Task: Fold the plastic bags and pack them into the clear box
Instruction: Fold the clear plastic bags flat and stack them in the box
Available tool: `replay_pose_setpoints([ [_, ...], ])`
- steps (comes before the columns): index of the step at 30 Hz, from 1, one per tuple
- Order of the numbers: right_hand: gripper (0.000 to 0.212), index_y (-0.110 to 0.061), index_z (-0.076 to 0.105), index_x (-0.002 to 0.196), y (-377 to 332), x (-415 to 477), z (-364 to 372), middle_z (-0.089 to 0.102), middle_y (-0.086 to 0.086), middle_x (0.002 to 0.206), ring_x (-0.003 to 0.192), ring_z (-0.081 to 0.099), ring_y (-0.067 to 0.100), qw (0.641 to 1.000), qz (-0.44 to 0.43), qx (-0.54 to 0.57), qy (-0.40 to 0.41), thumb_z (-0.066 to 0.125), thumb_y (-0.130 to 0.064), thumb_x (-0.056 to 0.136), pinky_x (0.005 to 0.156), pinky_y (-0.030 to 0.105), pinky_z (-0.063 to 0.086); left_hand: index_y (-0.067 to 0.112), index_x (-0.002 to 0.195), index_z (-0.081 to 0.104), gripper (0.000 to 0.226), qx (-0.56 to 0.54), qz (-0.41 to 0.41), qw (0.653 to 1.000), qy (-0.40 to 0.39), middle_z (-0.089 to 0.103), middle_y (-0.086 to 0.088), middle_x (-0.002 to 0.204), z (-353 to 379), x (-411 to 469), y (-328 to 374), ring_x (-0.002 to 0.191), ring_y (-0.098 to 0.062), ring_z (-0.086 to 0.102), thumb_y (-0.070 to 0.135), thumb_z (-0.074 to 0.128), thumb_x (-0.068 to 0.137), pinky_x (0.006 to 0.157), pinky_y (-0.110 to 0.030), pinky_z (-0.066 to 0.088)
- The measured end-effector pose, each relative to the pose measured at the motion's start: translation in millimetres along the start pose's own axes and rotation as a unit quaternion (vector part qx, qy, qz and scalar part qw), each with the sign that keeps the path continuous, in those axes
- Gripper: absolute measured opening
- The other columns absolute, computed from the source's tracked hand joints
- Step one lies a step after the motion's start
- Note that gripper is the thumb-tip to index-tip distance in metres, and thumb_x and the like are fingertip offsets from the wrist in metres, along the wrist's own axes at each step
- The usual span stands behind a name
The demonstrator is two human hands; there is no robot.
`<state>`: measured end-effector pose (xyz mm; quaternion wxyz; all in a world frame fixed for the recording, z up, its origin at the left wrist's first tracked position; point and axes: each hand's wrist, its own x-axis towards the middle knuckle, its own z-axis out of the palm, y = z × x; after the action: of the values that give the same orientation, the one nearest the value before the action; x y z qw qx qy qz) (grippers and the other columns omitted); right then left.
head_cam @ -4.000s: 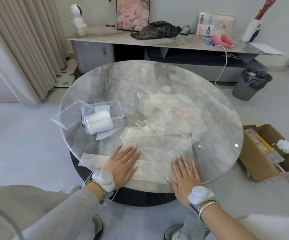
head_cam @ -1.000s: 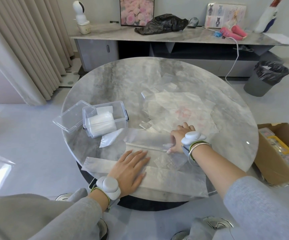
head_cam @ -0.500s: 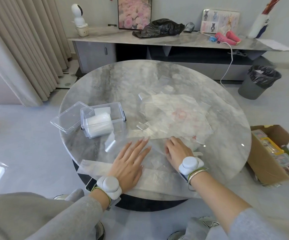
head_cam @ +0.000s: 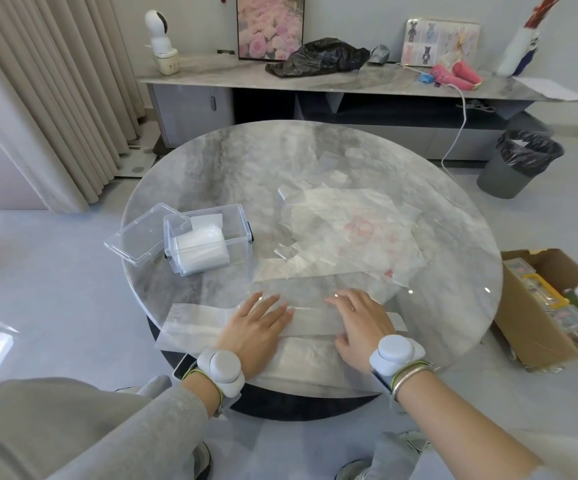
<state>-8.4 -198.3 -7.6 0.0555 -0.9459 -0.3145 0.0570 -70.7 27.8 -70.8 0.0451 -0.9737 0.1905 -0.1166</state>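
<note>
Box [head_cam: 211,216] sits open on the worktop [head_cam: 246,161], lid [head_cam: 140,239] beside it, with maybe two folded bags [head_cam: 201,252] inside. Left hand [head_cam: 256,327] and right hand [head_cam: 360,323] lie flat, pressing a long bag [head_cam: 194,327] at the near edge.

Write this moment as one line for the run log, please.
phase: folding | left hand: pressing plastic bag strip | right hand: pressing same strip | clear box: open, folded bags inside | lid: beside box

Left hand [head_cam: 256,327] and right hand [head_cam: 360,323] press flat a folded plastic bag [head_cam: 310,320] on a marble table [head_cam: 211,161], near a clear box [head_cam: 208,242].
</note>
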Motion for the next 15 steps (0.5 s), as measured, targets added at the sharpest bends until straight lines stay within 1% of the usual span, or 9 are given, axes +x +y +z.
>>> replay_pose_setpoints([
  [1,0.063,-0.020,0.032,0.145,-5,-6,-3,0.026,0.000,0.153,0.143,0.019,0.020,1.000,0.003,0.010,-0.020,0.051,-0.025,0.086,0.116,0.032,0.018,0.012,0.132,0.059,0.050,-0.009,-0.008,1.000,-0.015,0.060,-0.004,0.135,0,-1,1,0.132,-0.027,0.049,0.030,0.039,0.091,0.111,-0.047,0.026],
  [3,0.067,-0.023,0.021,0.151,-18,-17,-3,0.013,-0.003,0.159,0.147,0.004,0.017,0.998,0.015,0.025,-0.048,0.035,-0.044,0.089,0.120,0.037,0.004,0.011,0.138,0.053,0.055,-0.018,-0.018,0.999,-0.035,0.053,-0.006,0.142,-1,-1,4,0.136,-0.026,0.044,0.040,0.035,0.096,0.112,-0.047,0.024],
  [5,0.081,-0.024,0.013,0.153,-25,-27,7,0.002,-0.004,0.161,0.148,-0.005,0.016,0.998,0.019,0.010,-0.058,0.007,-0.060,0.080,0.120,0.039,-0.003,0.011,0.142,0.049,0.058,-0.015,-0.019,0.999,-0.039,0.048,-0.008,0.146,0,-2,6,0.138,-0.026,0.042,0.043,0.032,0.098,0.112,-0.047,0.023],
  [7,0.090,-0.023,0.009,0.154,-26,-29,23,-0.003,-0.002,0.161,0.148,-0.010,0.018,0.999,0.020,-0.008,-0.045,-0.007,-0.066,0.077,0.119,0.039,-0.008,0.011,0.144,0.047,0.058,-0.017,-0.021,0.999,-0.040,0.045,-0.009,0.148,2,-2,6,0.139,-0.025,0.041,0.043,0.030,0.098,0.112,-0.047,0.022],
  [8,0.089,-0.021,0.012,0.154,-25,-29,32,0.000,0.001,0.161,0.148,-0.009,0.020,0.999,0.022,-0.016,-0.029,-0.009,-0.068,0.081,0.119,0.038,-0.007,0.011,0.144,0.046,0.058,-0.023,-0.023,0.999,-0.039,0.044,-0.009,0.149,3,-3,6,0.139,-0.025,0.041,0.043,0.029,0.098,0.112,-0.046,0.023],
  [9,0.088,-0.017,0.019,0.152,-24,-28,39,0.008,0.004,0.161,0.148,-0.002,0.022,0.999,0.025,-0.028,-0.022,-0.008,-0.069,0.086,0.117,0.039,-0.002,0.012,0.145,0.044,0.058,-0.031,-0.028,0.998,-0.039,0.043,-0.009,0.150,4,-4,6,0.139,-0.024,0.040,0.043,0.029,0.099,0.112,-0.046,0.025],
  [11,0.080,-0.012,0.037,0.146,-19,-28,50,0.029,0.008,0.155,0.145,0.018,0.025,0.997,0.051,-0.042,-0.041,0.004,-0.064,0.094,0.111,0.043,0.013,0.013,0.147,0.041,0.058,-0.053,-0.040,0.997,-0.044,0.040,-0.008,0.152,5,-6,7,0.141,-0.022,0.037,0.043,0.028,0.099,0.112,-0.045,0.034],
  [12,0.077,-0.011,0.040,0.143,-16,-28,55,0.034,0.009,0.153,0.143,0.023,0.025,0.996,0.063,-0.045,-0.046,0.010,-0.063,0.095,0.108,0.045,0.017,0.013,0.148,0.041,0.058,-0.064,-0.046,0.996,-0.046,0.038,-0.008,0.153,6,-6,7,0.141,-0.022,0.037,0.043,0.028,0.099,0.111,-0.045,0.038],
  [15,0.075,-0.012,0.036,0.145,-10,-30,65,0.035,0.008,0.152,0.142,0.023,0.023,0.996,0.070,-0.048,-0.041,0.016,-0.064,0.095,0.108,0.046,0.018,0.013,0.148,0.041,0.057,-0.082,-0.052,0.994,-0.039,0.036,-0.008,0.154,7,-6,8,0.142,-0.022,0.036,0.041,0.027,0.099,0.108,-0.047,0.041],
])
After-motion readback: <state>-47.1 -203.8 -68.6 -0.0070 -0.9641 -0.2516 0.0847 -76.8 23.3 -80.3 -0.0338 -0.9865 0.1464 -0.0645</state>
